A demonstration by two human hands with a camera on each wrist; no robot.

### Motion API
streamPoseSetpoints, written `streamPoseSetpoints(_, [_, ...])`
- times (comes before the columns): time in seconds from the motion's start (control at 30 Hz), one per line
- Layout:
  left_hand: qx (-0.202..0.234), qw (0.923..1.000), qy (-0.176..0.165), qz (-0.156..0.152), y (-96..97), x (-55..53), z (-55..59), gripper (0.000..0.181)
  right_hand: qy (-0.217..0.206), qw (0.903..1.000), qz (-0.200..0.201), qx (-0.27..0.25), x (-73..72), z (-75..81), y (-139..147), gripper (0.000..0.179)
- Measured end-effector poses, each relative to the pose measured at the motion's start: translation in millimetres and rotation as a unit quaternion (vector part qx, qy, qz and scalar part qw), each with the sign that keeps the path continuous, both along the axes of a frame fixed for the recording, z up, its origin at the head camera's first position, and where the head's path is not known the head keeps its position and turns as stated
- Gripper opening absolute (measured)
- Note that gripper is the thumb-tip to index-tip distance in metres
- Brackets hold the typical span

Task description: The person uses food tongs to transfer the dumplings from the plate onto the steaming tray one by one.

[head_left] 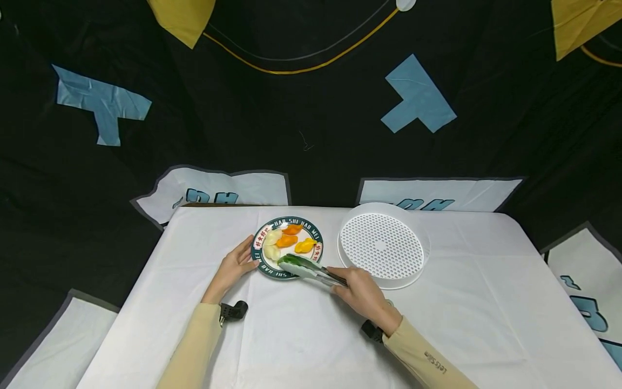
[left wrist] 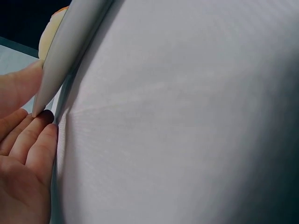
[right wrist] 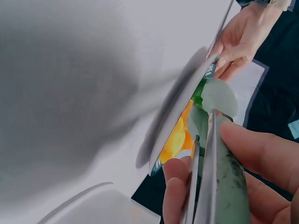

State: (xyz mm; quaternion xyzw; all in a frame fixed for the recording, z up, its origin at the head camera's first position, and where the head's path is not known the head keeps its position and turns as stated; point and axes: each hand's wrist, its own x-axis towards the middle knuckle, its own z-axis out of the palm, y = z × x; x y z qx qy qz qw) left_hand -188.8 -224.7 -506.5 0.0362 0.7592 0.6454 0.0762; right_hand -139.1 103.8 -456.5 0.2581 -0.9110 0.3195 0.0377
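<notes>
My left hand (head_left: 236, 266) pinches the near-left rim of a round plate (head_left: 255, 254) with a green patterned border, thumb on top and fingers below. Several orange, yellow (head_left: 304, 246) and pale cream (head_left: 271, 252) dumpling-like pieces lie on the plate. With my right hand (head_left: 362, 294) I grip a pair of tongs (right wrist: 229, 186), metal with a speckled green handle. Their pale, broad tips (right wrist: 219, 98) reach over the plate's near-right side. Between the tips shows a dark green piece (head_left: 288, 260), partly hidden by them.
To the right of the plate stands a round white steamer tray (head_left: 381, 246) with a perforated base and raised rim. A white cloth (head_left: 301, 335) covers the table. Black sheeting with blue tape (head_left: 420, 97) is behind it.
</notes>
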Motion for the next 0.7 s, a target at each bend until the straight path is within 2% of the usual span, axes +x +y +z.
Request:
streamPoseSetpoints(0.23, [0.0,1.0,0.0,0.0,-0.2,-1.0,-0.8,0.077,0.017,0.9992,0.023,-0.026,-4.9,10.6,11,0.041])
streamPoseSetpoints(0.43, [-0.007,1.0,-0.003,0.002,-0.5,-1.2,-0.4,0.077,0.036,0.9979,0.049,-0.022,-15.1,22.0,30,0.039])
streamPoseSetpoints(0.7, [0.001,1.0,-0.006,0.002,0.2,-0.8,0.0,0.077,0.05,0.9976,0.044,-0.021,-25.6,31.8,58,0.042])
